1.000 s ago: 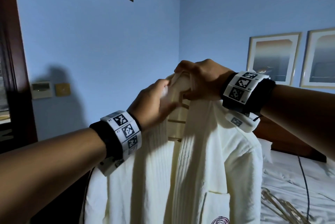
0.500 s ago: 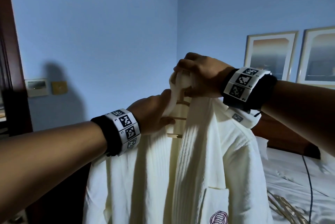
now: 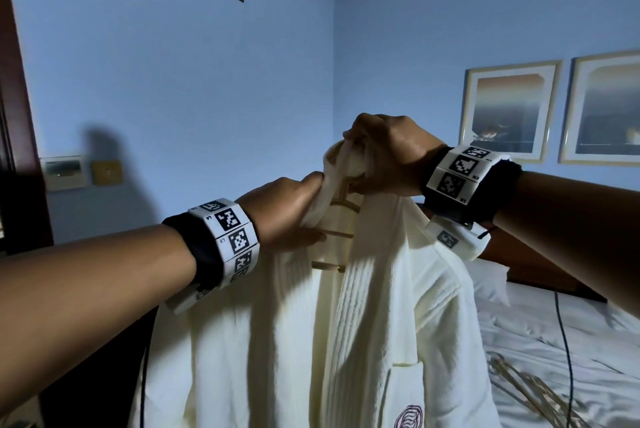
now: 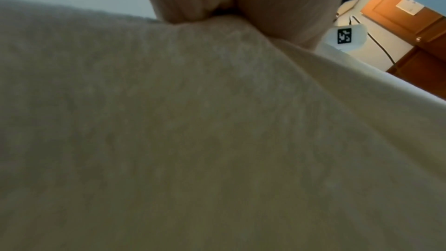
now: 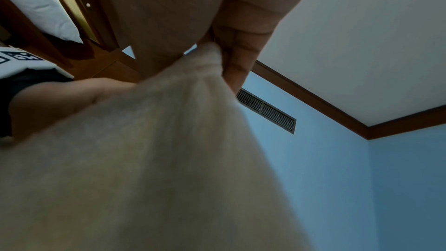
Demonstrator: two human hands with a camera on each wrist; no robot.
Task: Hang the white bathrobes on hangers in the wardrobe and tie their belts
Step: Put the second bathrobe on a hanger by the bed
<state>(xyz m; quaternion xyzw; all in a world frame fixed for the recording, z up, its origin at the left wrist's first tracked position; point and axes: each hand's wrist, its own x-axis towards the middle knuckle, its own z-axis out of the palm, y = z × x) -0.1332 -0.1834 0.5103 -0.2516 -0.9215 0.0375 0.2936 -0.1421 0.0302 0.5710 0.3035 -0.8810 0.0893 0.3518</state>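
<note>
White robe (image 3: 381,323) on a hanger (image 3: 341,212) is held up: collar gripped by curled right hand (image 3: 384,153) fingers, lapel pinched by left hand (image 3: 284,212).

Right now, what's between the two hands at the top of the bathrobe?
In the head view, the bathrobe's bunched collar spans from left hand to right hand, with the wooden hanger's rungs showing just below it.

The bathrobe (image 3: 363,341) hung on a hanger (image 3: 332,235) in front of the person, both hands at its collar: the right hand (image 3: 384,153) on top, the left hand (image 3: 287,212) lower and to the left. Behind lay a bed (image 3: 554,341) (to the right), two pictures (image 3: 509,108) above it.
</note>
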